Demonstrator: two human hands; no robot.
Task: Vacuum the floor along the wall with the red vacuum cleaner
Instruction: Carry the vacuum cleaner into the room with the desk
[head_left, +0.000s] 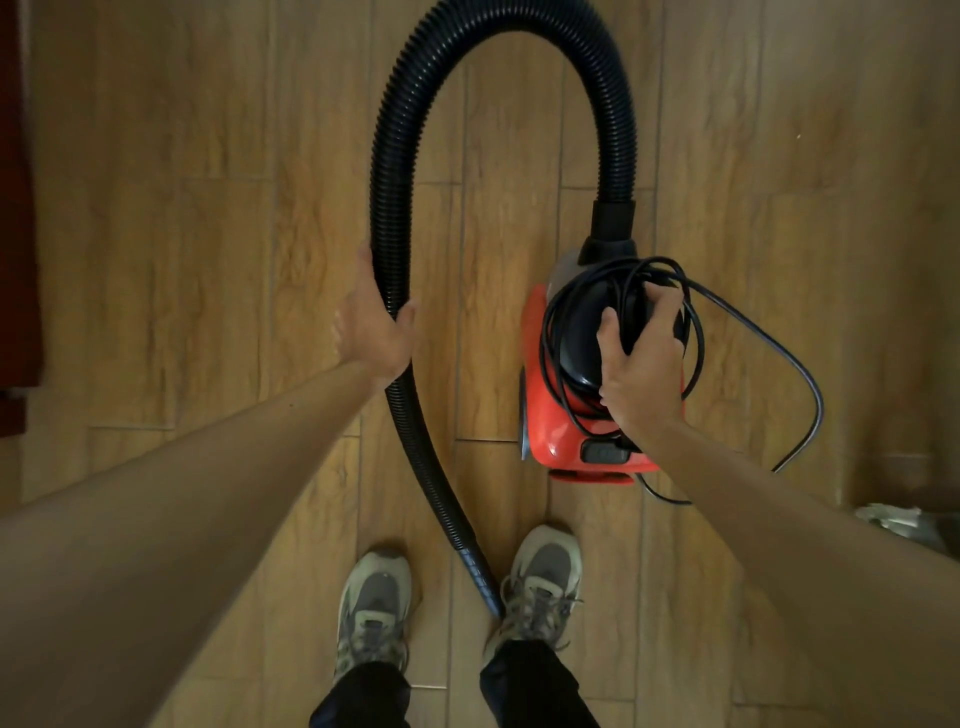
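The red vacuum cleaner (550, 426) stands on the wooden floor to the right of centre, with a black top and handle. A black power cord (753, 332) is looped around its top and trails off to the right. My right hand (641, 364) grips the black handle on top of the vacuum cleaner, over the cord loops. A black ribbed hose (395, 156) arches up from the vacuum's front, out past the top edge, and comes down on the left to end between my shoes. My left hand (371, 325) is closed around that hose at mid-height.
My two grey shoes (374, 608) stand on the wood-plank floor (208, 260), with the hose tip between them. A dark red edge (15, 208) runs along the far left. Something pale and crumpled (891, 517) lies at the right edge.
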